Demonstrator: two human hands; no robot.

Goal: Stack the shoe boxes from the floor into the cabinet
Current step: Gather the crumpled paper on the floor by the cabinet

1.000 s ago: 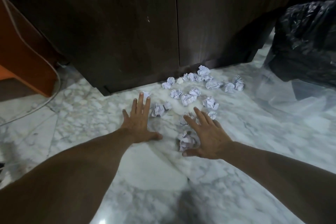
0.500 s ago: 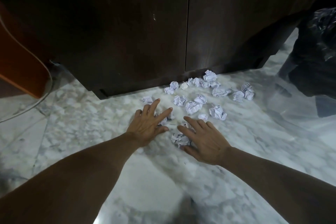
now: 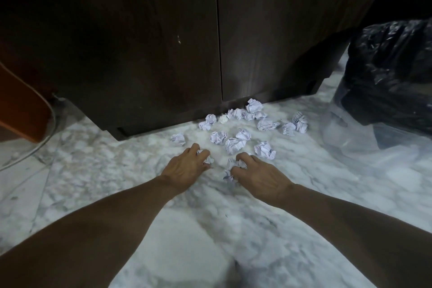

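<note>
No shoe box shows in this view. Several crumpled paper balls lie on the marble floor in front of a dark wooden cabinet whose two doors are shut. My left hand rests low on the floor with its fingers curled around a paper ball. My right hand is beside it, fingers closed on other crumpled paper. The two hands sit a short gap apart at the near edge of the paper pile.
A black plastic bag stands at the right with a clear plastic sheet spread in front of it. An orange-brown piece of furniture and a thin cable are at the left.
Both hands went from flat with spread fingers to curled shut on paper balls, and the left hand moved right toward the pile.
</note>
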